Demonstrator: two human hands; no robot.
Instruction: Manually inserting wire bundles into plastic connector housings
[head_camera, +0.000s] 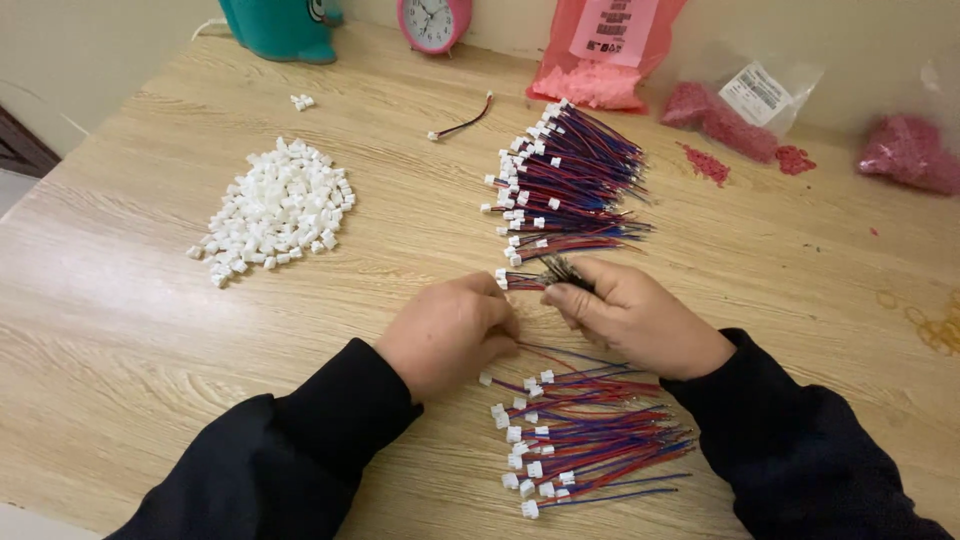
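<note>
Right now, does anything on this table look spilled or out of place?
Yes. Small pink pieces lie scattered on the wooden table beside the clear bag of pink parts, and one red-and-black wire lies alone, apart from the bundles.

Bare table (130, 330) left; wire bundles (570, 180) crowd hands front and back.

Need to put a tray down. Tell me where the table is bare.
Bare wood lies left of the white connector pile, and between that pile and the left hand. The right side, past the right hand, is open below the pink bags. Crowded: the wire bundles and wired leads.
</note>
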